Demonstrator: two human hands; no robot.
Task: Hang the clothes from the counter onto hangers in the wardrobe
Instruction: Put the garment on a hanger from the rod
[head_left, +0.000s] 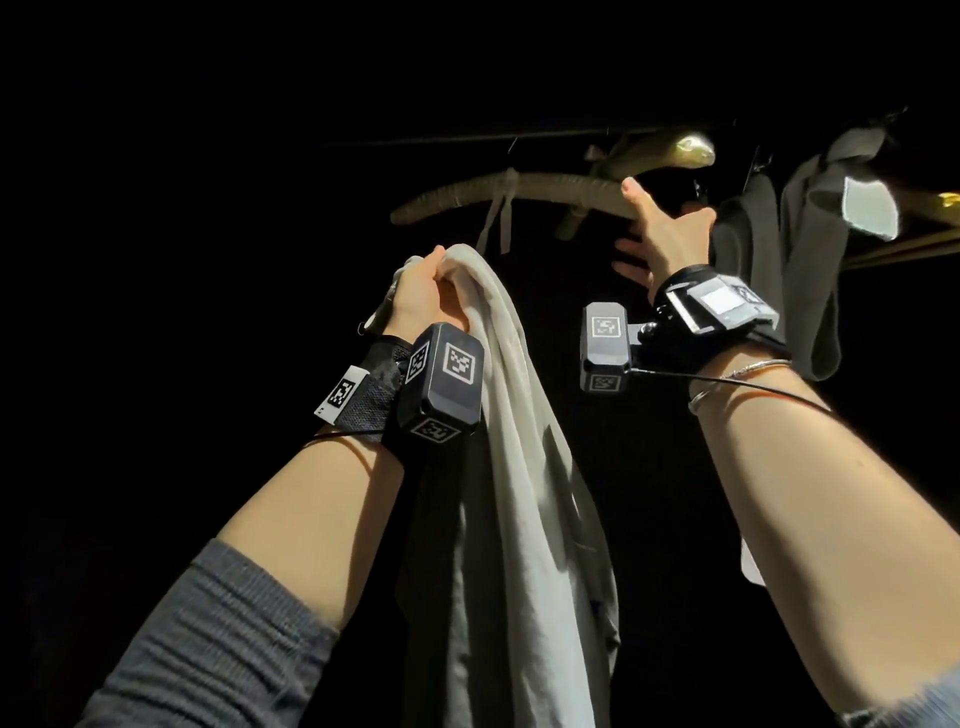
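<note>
I look up into a dark wardrobe. My left hand (423, 296) grips the top of a white garment (514, 467), which hangs down in long folds below it. A padded beige hanger (519, 195) with a tied ribbon hangs from the thin rail (467, 139) just above. My right hand (660, 236) is raised to the hanger's right end; the thumb lies against it and the other fingers are spread apart. Whether they curl round the hanger is hidden.
A second padded hanger (670, 150) hangs behind the first. A dark grey garment (800, 270) with a white label hangs at the right, close to my right wrist. The left of the wardrobe is black.
</note>
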